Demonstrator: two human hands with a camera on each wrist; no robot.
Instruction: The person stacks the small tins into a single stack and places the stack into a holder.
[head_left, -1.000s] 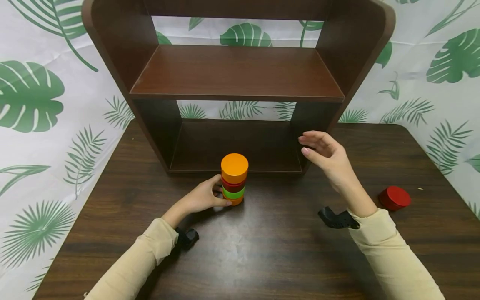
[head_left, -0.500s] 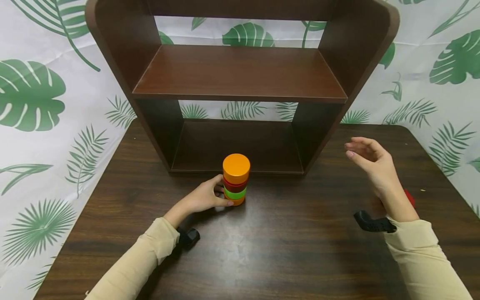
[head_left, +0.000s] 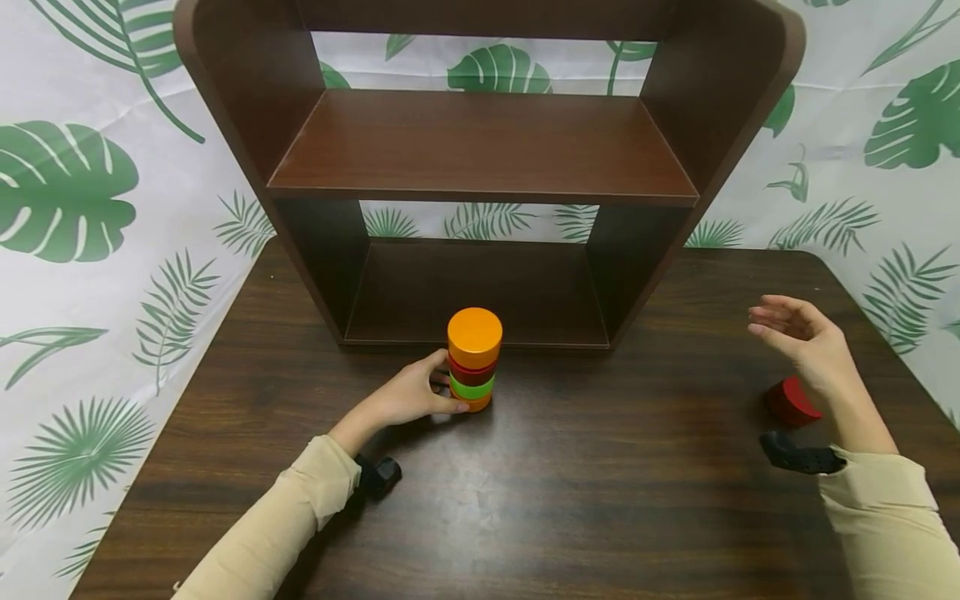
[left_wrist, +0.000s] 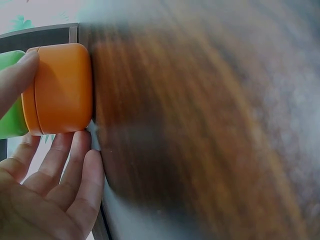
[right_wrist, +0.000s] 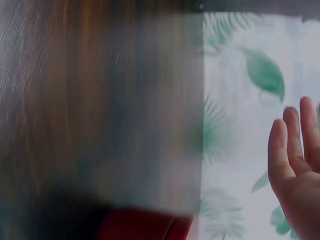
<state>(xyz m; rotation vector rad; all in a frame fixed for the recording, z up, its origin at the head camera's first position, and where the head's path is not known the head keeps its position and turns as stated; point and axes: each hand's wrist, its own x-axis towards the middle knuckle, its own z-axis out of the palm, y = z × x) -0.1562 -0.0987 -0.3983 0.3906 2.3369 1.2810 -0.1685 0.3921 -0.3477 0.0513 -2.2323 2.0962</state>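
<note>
A stack of round containers [head_left: 475, 337] stands upright on the table in front of the shelf: orange on top, then dark red, green, and orange at the base. Low on the stack, my left hand [head_left: 408, 392] holds it between thumb and fingers. The left wrist view shows the thumb along the upper edge of the bottom orange container [left_wrist: 67, 90], which has a lid seam, with the fingers on its other side. To the right, my right hand [head_left: 821, 354] is raised with relaxed fingers and nothing in it. Close by it sits a red round container [head_left: 792, 403], partly covered by that wrist.
A dark brown two-level shelf [head_left: 480, 142] stands at the back of the table [head_left: 585, 500]. Behind it hangs a white cloth with green leaves [head_left: 67, 192]. Black wrist cameras show under both wrists.
My right hand has moved right, away from the shelf's right side and over to the red container. My left hand has stayed at the stack.
</note>
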